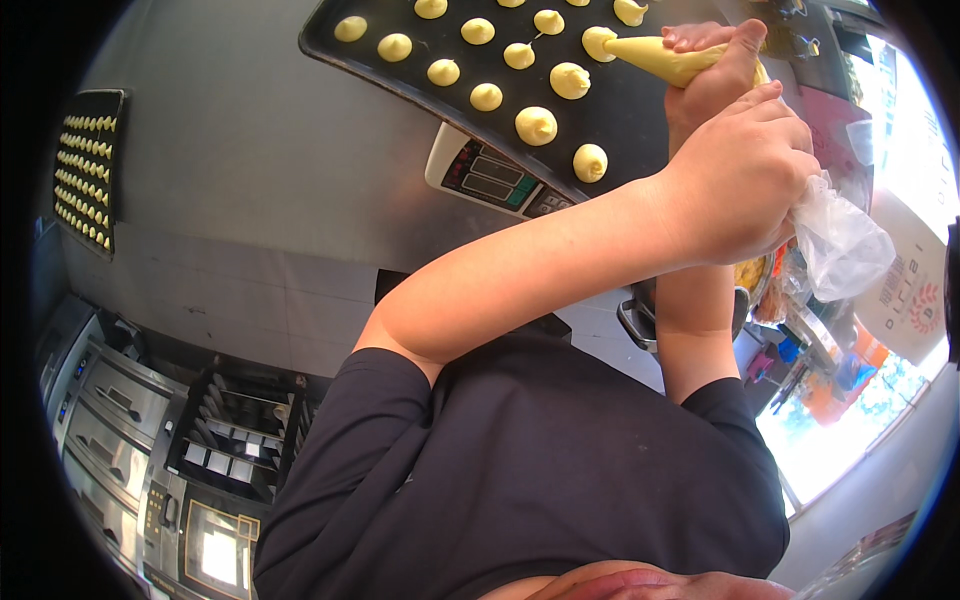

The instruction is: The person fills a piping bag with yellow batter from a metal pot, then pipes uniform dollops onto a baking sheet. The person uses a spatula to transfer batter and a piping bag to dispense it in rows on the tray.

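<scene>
A clear plastic piping bag (660, 60) filled with pale yellow batter slants across the upper right. Around its filled front part wraps my right hand (709, 67). Further back, my left hand (750, 169) grips the bag's upper end, its forearm crossing over my right one. The loose plastic tail (840, 232) hangs out past my left fist. The bag's tip meets a batter mound (598, 43) on a dark baking tray (420, 105). Spaced over that tray are several other peaked mounds, such as one larger mound (535, 126) nearer me.
A digital scale (487, 174) sticks out from beneath the tray on the metal worktop (247, 150). At far left lies a second tray (84, 169) covered in rows of mounds. Ovens (112, 435) stand lower left. Right of my arms are a metal pot handle (636, 322) and cluttered supplies.
</scene>
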### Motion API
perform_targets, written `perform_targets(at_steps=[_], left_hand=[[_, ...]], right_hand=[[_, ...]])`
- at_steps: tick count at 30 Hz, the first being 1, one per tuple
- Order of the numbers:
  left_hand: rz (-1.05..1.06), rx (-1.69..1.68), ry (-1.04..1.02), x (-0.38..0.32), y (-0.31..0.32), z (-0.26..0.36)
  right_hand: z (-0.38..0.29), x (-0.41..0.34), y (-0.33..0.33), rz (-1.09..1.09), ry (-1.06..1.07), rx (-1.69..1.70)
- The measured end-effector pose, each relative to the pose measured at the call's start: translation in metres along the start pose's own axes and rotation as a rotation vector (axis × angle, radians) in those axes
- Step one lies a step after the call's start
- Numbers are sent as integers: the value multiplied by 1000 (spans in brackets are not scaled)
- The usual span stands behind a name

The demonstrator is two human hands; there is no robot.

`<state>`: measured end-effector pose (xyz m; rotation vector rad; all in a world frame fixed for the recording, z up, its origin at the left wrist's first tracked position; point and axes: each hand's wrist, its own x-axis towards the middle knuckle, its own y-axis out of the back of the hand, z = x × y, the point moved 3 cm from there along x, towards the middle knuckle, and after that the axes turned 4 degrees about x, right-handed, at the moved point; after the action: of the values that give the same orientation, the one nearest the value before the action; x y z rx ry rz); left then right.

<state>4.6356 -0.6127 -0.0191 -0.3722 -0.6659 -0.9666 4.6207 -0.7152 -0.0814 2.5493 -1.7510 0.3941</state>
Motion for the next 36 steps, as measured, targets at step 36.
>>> perform_targets(at_steps=[36], left_hand=[[-5,-85,-212,28,-9,67]], right_hand=[[-63,72,96,97,31,635]])
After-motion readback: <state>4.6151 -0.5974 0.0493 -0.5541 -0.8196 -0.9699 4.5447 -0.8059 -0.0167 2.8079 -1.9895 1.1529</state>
